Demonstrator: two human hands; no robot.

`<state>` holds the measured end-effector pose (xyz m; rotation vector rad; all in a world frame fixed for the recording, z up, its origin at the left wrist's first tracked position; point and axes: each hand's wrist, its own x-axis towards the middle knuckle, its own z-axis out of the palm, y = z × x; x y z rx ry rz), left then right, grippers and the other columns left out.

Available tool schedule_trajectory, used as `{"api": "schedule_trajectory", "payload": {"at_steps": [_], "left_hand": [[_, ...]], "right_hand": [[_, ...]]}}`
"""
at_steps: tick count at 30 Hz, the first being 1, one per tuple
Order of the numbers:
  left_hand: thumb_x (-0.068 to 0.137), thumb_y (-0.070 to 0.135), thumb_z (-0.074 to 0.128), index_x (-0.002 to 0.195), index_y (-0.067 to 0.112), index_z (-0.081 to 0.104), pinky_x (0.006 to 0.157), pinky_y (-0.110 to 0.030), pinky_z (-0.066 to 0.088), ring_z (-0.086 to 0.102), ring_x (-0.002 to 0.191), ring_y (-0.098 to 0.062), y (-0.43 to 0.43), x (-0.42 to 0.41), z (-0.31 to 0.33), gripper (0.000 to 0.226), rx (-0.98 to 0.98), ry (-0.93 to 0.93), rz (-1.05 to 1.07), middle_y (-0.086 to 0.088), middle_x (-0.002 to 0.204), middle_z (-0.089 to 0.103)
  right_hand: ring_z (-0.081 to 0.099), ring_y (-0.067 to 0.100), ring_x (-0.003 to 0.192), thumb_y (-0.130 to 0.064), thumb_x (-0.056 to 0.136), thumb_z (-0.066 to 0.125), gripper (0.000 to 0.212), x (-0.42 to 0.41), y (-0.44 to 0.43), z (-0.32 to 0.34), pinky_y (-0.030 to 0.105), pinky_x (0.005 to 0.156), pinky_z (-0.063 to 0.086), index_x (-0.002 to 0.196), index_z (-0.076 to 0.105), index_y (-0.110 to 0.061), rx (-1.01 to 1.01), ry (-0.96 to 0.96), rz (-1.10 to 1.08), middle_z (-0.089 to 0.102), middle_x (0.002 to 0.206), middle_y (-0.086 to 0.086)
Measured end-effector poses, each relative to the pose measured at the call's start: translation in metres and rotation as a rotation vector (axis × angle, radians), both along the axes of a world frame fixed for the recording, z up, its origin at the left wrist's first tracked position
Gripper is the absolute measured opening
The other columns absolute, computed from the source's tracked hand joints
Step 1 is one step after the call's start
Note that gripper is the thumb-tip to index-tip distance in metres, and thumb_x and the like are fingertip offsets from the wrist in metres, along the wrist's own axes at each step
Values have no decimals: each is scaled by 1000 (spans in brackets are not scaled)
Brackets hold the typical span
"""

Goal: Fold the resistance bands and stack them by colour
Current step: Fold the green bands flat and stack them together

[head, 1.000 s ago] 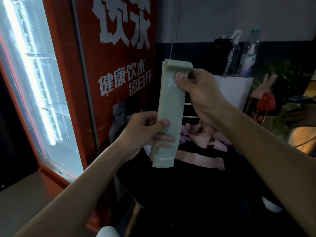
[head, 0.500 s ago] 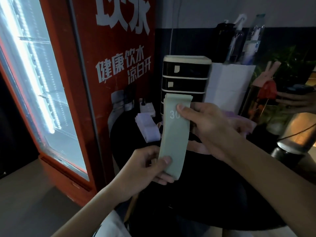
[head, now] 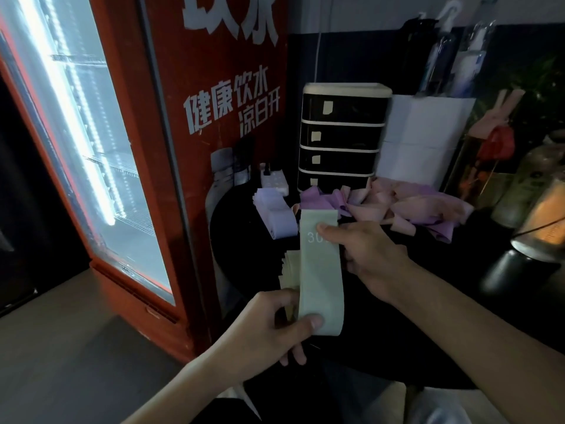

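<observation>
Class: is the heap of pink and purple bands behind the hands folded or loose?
Loose: the heap lies crumpled and tangled on the table, unlike the flat lilac stack beside it.

The black round table (head: 241, 240) carries a folded white stack (head: 276, 214) at far left, a green stack (head: 290, 270) nearer, loose pink and purple bands (head: 397, 206) at far right, a drawer unit (head: 342, 139) and a power strip (head: 275, 180) behind.

I count: one pale green band (head: 321, 270), folded, marked 30, held overlapping a green stack (head: 289, 270); lilac-white folded stack (head: 276, 214); loose pink-purple heap (head: 397, 203).
</observation>
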<state>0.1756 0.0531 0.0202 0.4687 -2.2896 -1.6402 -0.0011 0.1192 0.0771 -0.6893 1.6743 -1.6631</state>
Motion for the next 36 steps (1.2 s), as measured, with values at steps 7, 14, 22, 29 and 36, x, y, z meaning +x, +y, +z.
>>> {"api": "schedule_trajectory", "payload": {"at_steps": [7,14,22,29,36], "left_hand": [[81,53,61,82,12,74,47,-25,46,63,57,-13,-5,-6,0,43,6,63,128,7,84,71],[81,58,63,63,22,69,74,-15,43,64,84,-2,-24,-12,-7,41,-230,23,184,17,87,62],[87,42,69,59,12,65,55,-20,43,57,52,-6,-16,-9,-2,41,-68,-1,200,8,57,62],[83,50,69,62,13,58,37,-20,27,34,37,-10,-16,-3,2,44,25,-70,172,4,44,40],[83,48,70,90,25,66,65,-12,45,60,73,-1,-66,-24,11,25,-384,53,336,10,81,66]], "right_hand": [[72,32,90,-15,88,71,22,-2,-19,-26,42,84,58,96,72,4,70,28,-6,75,94,17],[72,27,86,-17,89,70,15,3,-25,-42,39,78,59,92,72,-2,76,16,-17,75,93,15],[72,19,79,-19,90,68,14,4,-29,-47,31,70,60,94,72,-6,2,51,3,75,90,9],[72,22,83,-20,90,69,9,6,-31,-58,37,77,58,89,69,-12,-8,92,-28,75,93,9],[71,17,75,-22,90,69,16,6,-31,-59,27,63,56,95,71,-7,4,88,-45,74,93,10]]}}
